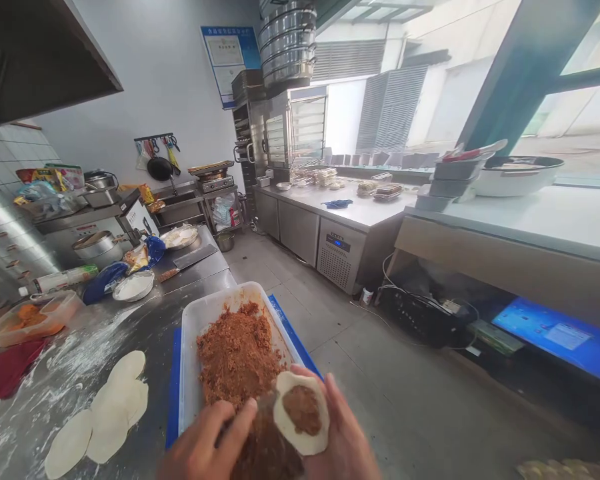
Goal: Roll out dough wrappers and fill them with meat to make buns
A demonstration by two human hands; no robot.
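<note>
In my right hand [350, 433] rests a round dough wrapper [313, 445], cupped in the palm and fingers, with a patch of reddish-brown filling [303, 410] in its middle. My left hand [207, 437] is beside it on the left, over the near part of a white plastic tub [190, 353]. Its fingers are curled; what they hold is blurred and partly hidden. A heap of minced filling [237, 353] lies in the tub. Several flat dough wrappers [107, 420] overlap on the floured steel worktop [155, 327] to the left.
A blue tray or board [173, 387] lies under the tub. Farther back on the worktop are a bowl of white flour [134, 285], a cleaver [196, 257] and a clear container [63, 310] with orange contents. Across the floor stands a steel counter [360, 212] with packed food.
</note>
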